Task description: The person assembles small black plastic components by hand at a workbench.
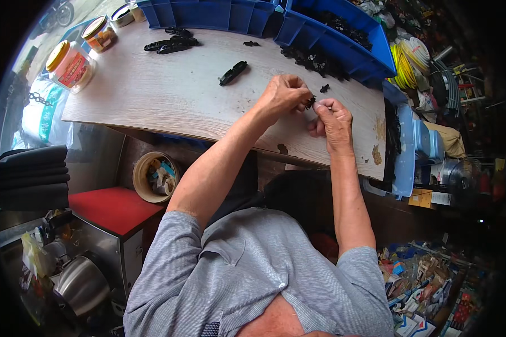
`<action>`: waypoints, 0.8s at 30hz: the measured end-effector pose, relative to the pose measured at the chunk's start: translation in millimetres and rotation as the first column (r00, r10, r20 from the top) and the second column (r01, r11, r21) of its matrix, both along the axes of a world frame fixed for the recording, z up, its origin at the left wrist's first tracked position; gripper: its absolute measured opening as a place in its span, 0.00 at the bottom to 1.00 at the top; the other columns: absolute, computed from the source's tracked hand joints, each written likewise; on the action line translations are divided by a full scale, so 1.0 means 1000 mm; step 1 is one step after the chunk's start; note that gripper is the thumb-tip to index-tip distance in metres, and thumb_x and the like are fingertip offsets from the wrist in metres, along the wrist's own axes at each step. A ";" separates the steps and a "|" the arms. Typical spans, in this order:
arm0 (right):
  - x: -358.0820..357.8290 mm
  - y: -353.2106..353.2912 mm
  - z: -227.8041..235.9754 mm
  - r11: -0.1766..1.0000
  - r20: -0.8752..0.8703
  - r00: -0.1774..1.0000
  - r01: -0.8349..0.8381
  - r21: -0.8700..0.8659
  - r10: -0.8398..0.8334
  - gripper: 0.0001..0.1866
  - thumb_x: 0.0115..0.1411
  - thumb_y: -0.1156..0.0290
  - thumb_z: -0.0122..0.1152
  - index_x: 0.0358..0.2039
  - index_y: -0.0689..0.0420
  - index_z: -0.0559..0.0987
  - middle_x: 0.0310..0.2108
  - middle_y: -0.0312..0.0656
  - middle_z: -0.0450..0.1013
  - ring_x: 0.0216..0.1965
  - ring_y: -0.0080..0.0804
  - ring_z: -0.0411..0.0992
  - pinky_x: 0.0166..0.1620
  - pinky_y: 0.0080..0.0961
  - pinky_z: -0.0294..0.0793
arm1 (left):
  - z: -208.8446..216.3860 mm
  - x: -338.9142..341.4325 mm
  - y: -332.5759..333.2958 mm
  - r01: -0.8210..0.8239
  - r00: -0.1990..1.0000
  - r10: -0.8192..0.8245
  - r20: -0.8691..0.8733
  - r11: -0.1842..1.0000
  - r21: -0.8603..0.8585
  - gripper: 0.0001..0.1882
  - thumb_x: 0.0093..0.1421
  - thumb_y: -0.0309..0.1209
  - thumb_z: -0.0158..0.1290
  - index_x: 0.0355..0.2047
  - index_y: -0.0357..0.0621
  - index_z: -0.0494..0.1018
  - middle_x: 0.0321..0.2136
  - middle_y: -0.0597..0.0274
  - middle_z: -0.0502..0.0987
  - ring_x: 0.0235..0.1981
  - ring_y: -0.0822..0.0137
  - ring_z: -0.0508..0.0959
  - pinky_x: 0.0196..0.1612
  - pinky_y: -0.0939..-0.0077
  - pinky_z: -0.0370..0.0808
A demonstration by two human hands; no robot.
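- Over the tabletop (168,95), near its right end, both hands meet on one small black plastic part (310,102).
- left hand (284,92): forearm runs up diagonally from the grey sleeve, elbow bent, wrist above the wood, fingers curled down, tips pinched together on the left side of the part.
- right hand (334,121): forearm comes almost straight up from the lower edge, back of hand facing the camera, thumb and forefinger pressed onto the right side of the part; other fingers tucked under.
- part is held just off the tabletop between the two hands; its exact shape is too small to tell.
- another small black piece (324,88) lies on the wood just beyond the hands.
- longer black clip (233,73) lies well to the left of the hands, apart from them.
- pile of black clips (171,44) at the far edge, near the blue bin (208,14).
- second blue bin (343,42) at far right, holding black parts, more spilled beside it.
- plastic jars with yellow lids (70,64) at the left end of the tabletop.
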State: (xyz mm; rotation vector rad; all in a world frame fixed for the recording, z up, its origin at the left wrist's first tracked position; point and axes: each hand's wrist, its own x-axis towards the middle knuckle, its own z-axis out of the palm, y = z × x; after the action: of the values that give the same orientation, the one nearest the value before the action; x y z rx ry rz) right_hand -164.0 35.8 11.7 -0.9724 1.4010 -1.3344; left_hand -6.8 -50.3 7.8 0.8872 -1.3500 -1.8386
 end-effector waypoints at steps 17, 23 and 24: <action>0.001 -0.003 0.005 0.999 0.047 0.998 -0.033 0.031 0.032 0.15 0.57 0.70 0.68 0.42 0.59 0.75 0.13 0.36 0.69 0.13 0.25 0.71 0.19 0.22 0.75 | -0.010 0.014 0.010 0.060 0.928 0.000 -0.374 0.987 0.147 0.04 0.60 0.24 0.58 0.34 0.37 0.76 0.31 0.63 0.78 0.31 0.73 0.79 0.38 0.79 0.79; -0.001 -0.001 0.005 0.998 0.097 0.993 -0.064 -0.004 0.065 0.15 0.57 0.69 0.67 0.42 0.59 0.75 0.15 0.37 0.71 0.14 0.27 0.72 0.20 0.24 0.77 | -0.009 0.014 0.020 0.042 0.903 0.044 -0.428 0.981 0.190 0.04 0.61 0.24 0.57 0.35 0.37 0.76 0.32 0.62 0.78 0.31 0.72 0.80 0.36 0.79 0.80; -0.002 0.000 0.003 0.998 0.097 0.993 -0.068 -0.003 0.068 0.15 0.57 0.69 0.67 0.42 0.59 0.75 0.15 0.37 0.71 0.14 0.27 0.72 0.20 0.24 0.77 | -0.010 0.014 0.019 0.039 0.903 0.048 -0.428 0.981 0.192 0.04 0.61 0.24 0.57 0.35 0.37 0.76 0.32 0.62 0.78 0.31 0.72 0.80 0.36 0.79 0.80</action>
State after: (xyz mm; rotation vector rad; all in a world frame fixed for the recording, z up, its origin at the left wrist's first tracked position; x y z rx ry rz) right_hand -166.0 35.8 14.7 -0.9340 1.2837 -1.3132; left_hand 7.1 -31.2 -2.4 0.5273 -0.9007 -2.0391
